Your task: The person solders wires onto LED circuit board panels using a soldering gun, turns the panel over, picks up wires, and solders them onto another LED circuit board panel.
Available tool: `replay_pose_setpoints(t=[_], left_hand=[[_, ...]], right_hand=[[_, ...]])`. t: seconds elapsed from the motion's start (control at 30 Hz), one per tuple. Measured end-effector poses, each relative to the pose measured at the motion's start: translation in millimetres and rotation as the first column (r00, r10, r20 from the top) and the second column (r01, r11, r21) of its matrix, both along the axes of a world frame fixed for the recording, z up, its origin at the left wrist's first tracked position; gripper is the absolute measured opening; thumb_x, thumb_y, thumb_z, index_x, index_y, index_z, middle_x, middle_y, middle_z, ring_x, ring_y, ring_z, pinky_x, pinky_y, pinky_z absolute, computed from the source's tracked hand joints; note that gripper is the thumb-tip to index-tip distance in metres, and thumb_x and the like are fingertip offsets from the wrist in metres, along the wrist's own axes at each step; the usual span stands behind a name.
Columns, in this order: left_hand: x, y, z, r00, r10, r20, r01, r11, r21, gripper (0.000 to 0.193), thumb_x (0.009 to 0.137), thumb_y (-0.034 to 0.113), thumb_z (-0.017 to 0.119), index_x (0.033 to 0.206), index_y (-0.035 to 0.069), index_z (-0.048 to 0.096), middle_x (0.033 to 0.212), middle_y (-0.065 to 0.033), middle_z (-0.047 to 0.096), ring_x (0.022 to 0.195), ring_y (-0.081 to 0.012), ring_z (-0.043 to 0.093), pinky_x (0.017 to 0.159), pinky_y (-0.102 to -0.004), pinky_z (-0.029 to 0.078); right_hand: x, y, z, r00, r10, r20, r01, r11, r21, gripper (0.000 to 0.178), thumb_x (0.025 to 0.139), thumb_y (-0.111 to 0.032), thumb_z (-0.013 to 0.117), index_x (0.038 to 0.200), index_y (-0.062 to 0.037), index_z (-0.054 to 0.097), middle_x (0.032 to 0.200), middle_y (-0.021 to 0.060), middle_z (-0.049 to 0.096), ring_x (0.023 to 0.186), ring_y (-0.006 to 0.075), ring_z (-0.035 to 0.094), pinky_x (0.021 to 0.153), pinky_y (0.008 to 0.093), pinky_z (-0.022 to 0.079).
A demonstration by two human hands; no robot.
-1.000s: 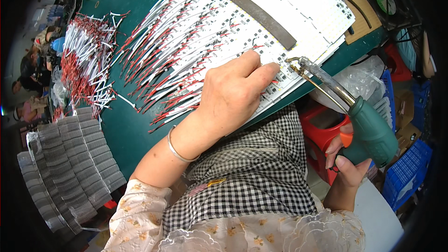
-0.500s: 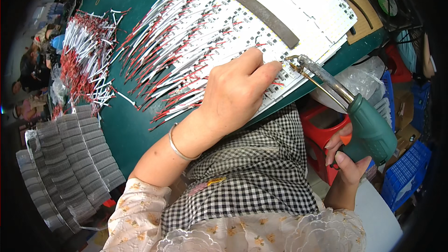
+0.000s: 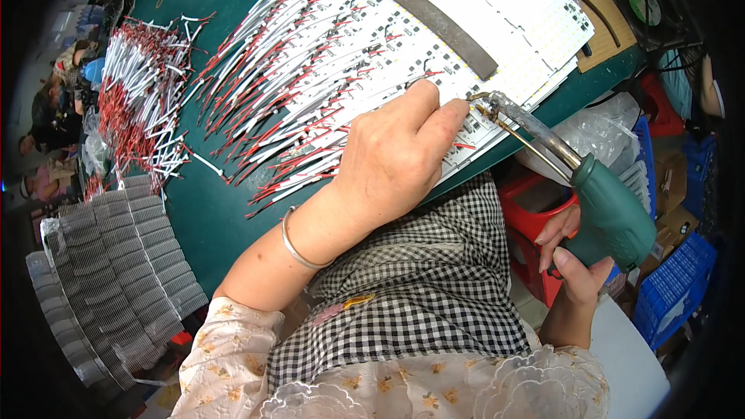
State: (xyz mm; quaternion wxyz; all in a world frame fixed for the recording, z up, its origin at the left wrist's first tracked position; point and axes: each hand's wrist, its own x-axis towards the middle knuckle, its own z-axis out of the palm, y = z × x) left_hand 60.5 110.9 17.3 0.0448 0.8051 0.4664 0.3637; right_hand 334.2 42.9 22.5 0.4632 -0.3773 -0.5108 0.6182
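1. On the green table [image 3: 209,221], as the head view shows, a stack of white boards [image 3: 512,19] lies at the far centre. Red and white wires [image 3: 264,85] fan out from its left side, and a dark curved bar [image 3: 415,12] lies across its top.
2. Left hand [image 3: 396,155]: positioned over the near part of the boards, beside the wires. The fingers are curled inward; the fingertips are hidden, so whether they grip anything cannot be told.
3. Right hand [image 3: 576,271]: located at near right, wrapped around the handle of a green soldering gun [image 3: 621,221].
4. The metal tip [image 3: 481,97] points far left and sits just beside the left thumb. Contact with a board cannot be confirmed.
5. Change: compared with half a second ago, the soldering gun is shifted slightly left, while the left hand is almost unmoved. The orange trigger, visible earlier, is now out of sight; whether it is pressed cannot be told.
6. Meaning: the left hand appears to serve as the steady side, with the soldering gun making the fine adjustment at the same spot.
7. Loose wire pile [image 3: 147,101]: at the far left.
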Motion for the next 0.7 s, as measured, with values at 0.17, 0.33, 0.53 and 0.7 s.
replay_pose_setpoints(t=[0.17, 0.33, 0.53, 0.7], left_hand=[[-0.6, 1.3, -2.5, 1.0, -0.016, 0.011, 0.016, 1.0, 0.011, 0.048, 0.055, -0.011, 0.06, 0.1, 0.005, 0.066, 0.068, -0.0061, 0.049, 0.053, -0.0203, 0.052, 0.044, -0.0326, 0.042], [-2.0, 1.2, -3.1, 1.0, -0.023, 0.01, 0.023, 1.0, 0.018, 0.047, 0.056, -0.011, 0.061, 0.1, 0.005, 0.066, 0.068, -0.0061, 0.05, 0.053, -0.0195, 0.053, 0.043, -0.032, 0.042], [-2.2, 1.9, -3.2, 1.0, -0.028, 0.01, 0.028, 0.999, 0.02, 0.047, 0.055, -0.011, 0.06, 0.099, 0.005, 0.067, 0.068, -0.0059, 0.051, 0.053, -0.0195, 0.053, 0.044, -0.032, 0.043], [-2.4, 1.5, -2.1, 1.0, -0.024, 0.0, 0.024, 1.0, 0.015, 0.047, 0.055, -0.012, 0.059, 0.098, 0.005, 0.067, 0.067, -0.006, 0.051, 0.053, -0.0196, 0.053, 0.044, -0.0319, 0.043]], right_hand=[[-15.1, -3.0, 11.8, 0.988, -0.155, 0.025, 0.156, 0.985, -0.075, 0.036, 0.076, 0.005, 0.059, 0.111, 0.0061, 0.048, 0.091, 0.0202, 0.056, 0.067, 0.0197, 0.058, 0.051, 0.025, 0.05], [-8.0, -5.3, 1.4, 0.976, -0.189, 0.108, 0.196, 0.979, -0.06, 0.048, 0.074, -0.009, 0.067, 0.11, 0.011, 0.044, 0.079, 0.0183, 0.055, 0.052, 0.0186, 0.056, 0.041, 0.0249, 0.048], [3.8, -4.8, 5.3, 0.978, -0.204, -0.031, 0.2, 0.975, -0.095, 0.059, 0.071, -0.005, 0.069, 0.121, 0.0136, 0.043, 0.108, 0.0232, 0.054, 0.065, 0.0216, 0.06, 0.041, 0.0249, 0.049], [6.5, -5.3, 3.5, 0.977, -0.21, -0.041, 0.206, 0.975, -0.081, 0.064, 0.07, -0.006, 0.07, 0.124, 0.0148, 0.042, 0.115, 0.0262, 0.053, 0.067, 0.0226, 0.062, 0.04, 0.0244, 0.049]])
